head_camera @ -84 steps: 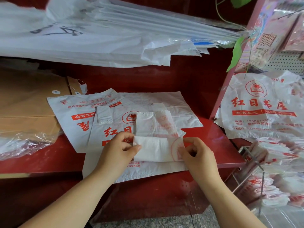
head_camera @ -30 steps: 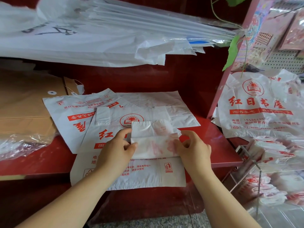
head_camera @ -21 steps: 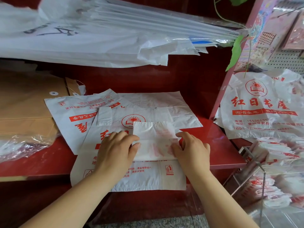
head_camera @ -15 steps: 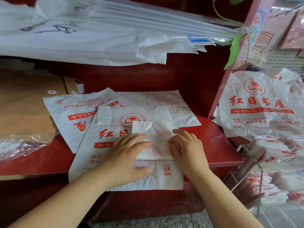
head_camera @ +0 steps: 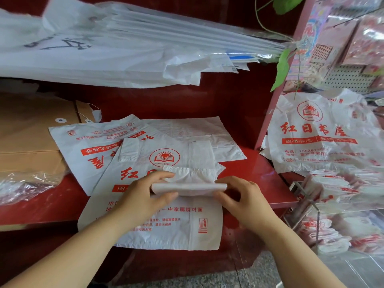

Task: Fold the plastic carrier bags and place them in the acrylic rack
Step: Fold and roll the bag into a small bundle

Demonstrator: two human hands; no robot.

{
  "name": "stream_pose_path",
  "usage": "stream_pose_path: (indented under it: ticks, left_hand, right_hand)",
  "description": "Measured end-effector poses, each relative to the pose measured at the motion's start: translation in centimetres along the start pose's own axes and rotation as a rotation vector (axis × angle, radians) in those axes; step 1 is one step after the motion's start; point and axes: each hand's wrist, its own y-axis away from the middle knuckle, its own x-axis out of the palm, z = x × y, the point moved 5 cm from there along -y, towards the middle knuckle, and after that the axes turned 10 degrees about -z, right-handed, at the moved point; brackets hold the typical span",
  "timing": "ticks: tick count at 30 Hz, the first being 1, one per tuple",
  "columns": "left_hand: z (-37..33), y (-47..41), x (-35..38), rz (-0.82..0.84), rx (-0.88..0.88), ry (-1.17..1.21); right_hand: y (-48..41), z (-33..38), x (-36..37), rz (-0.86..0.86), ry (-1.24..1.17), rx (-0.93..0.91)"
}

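the half-folded bag (head_camera: 188, 187) is a narrow strip held just above the flat bags (head_camera: 166, 223) on the red shelf (head_camera: 255, 175), with its loose end lying behind it. the left hand (head_camera: 141, 196) pinches the strip's left end between thumb and fingers, and the right hand (head_camera: 243, 197) pinches the right end the same way. to do this fold well i'd keep both ends level and turn the strip over the loose part so the edges line up. then i'd press along the crease to push the air out, since this thin film will likely spring open. i'd watch not to drag the top flat bag along. the rack (head_camera: 316, 225) stands low on the right, just beside the shelf, already holding folded bags.
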Motion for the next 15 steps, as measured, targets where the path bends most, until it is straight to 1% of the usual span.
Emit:
stream_pose_path:
  ticks: [2,4,5,7,9,10,12,13,15]
  left_hand:
    - [0.2,-0.7,0.1,-0.066,-0.056,0.033]
    - [0.4,-1.2,0.2,-0.126,-0.154,0.134]
    - [0.7,-1.4,0.3,-0.153,-0.189,0.147]
    - [0.7,-1.8,0.6,-0.19,-0.218,0.055]
    - [0.6,-2.2,0.8,-0.215,-0.207,-0.094]
    - [0.4,-2.2,0.8,-0.22,-0.188,-0.188]
    - [-0.2,-2.3,1.0,-0.225,-0.094,-0.458]
    - [-0.3,-2.3,1.1,-0.245,-0.013,-0.541]
    - [-1.2,-2.2,1.5,-0.292,0.238,-0.547]
  right_hand:
    - [-0.3,-0.6,0.1,-0.109,-0.079,0.124]
    - [-0.6,-0.9,0.5,-0.17,-0.09,0.226]
    - [-0.7,-1.1,0.7,-0.188,-0.083,0.255]
    - [-0.9,-1.2,1.0,-0.218,-0.035,0.25]
    - [-1.1,-1.1,1.0,-0.24,0.076,0.169]
    - [-1.3,-0.9,1.1,-0.228,0.152,0.13]
    - [-1.5,-0.2,1.3,-0.197,0.257,0.088]
    - [-1.6,-0.1,1.5,-0.21,0.286,0.04]
    - [-1.4,0.2,1.9,-0.246,0.34,-0.074]
